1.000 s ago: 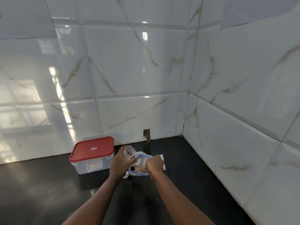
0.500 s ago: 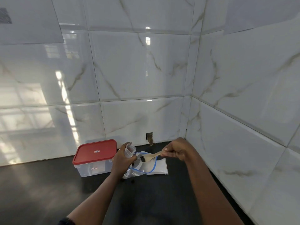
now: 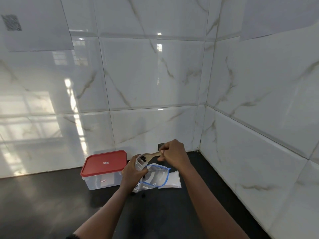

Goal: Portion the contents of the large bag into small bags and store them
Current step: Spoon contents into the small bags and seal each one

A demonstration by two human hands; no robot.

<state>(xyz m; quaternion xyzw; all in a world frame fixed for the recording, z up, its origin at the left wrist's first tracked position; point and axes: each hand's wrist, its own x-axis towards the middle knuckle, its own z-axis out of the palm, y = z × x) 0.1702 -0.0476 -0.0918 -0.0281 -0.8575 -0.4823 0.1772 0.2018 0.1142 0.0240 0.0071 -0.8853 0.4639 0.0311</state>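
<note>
Gripping the small bag (image 3: 139, 164) upright in the left hand (image 3: 132, 171), fingers curled round it, mouth up, just above the large bag (image 3: 156, 175). Pinching the handle of a wooden spoon (image 3: 152, 154) with the right hand (image 3: 174, 153), bowl right at the small bag's mouth, loaded with a few dark pieces (image 3: 143, 158). Lying open on the black counter (image 3: 51, 204), that blue-edged large bag, white lettering near its lower edge (too blurred to read). Touching its right side, a flat white pack (image 3: 173, 180). Just left of the hands, a clear tub under a red lid (image 3: 104, 163), closed; small white labels on lid and front wall, unreadable. Top left on the tiles, a sheet with a QR-like patch (image 3: 11, 22).
</note>
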